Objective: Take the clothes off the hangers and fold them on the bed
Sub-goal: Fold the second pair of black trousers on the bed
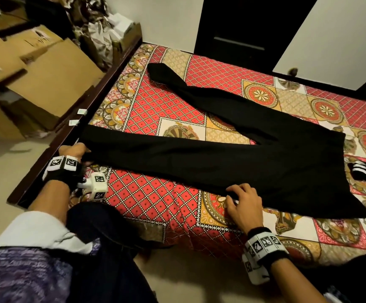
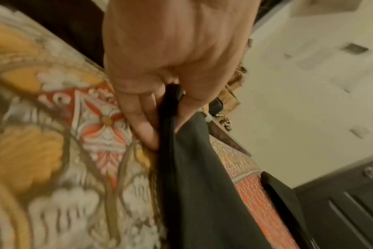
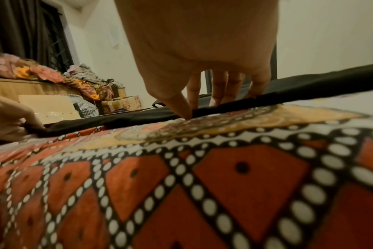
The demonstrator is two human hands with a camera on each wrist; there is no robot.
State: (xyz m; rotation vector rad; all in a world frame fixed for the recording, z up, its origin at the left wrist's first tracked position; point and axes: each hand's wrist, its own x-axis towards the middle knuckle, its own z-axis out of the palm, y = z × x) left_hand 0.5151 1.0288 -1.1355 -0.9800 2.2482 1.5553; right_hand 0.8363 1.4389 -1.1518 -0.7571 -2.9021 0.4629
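Lying flat across the bed [image 1: 177,193], black trousers [image 1: 232,154] spread their two legs apart, one leg running to the near left edge, the other angling toward the far left corner, the waist end at the right. The left hand [image 1: 74,150] pinches the hem of the near leg at the bed's left edge; the left wrist view shows thumb and fingers [image 2: 143,121] clamped on a fold of black cloth. The right hand [image 1: 241,204] rests at the near edge of the trousers toward the waist, fingers bent with their tips on the cloth, thumb on the patterned bedcover, nothing clasped. A striped dark garment [image 1: 365,173] lies at the right, near the waist. Cardboard boxes [image 1: 35,73] stand on the floor left of the bed.
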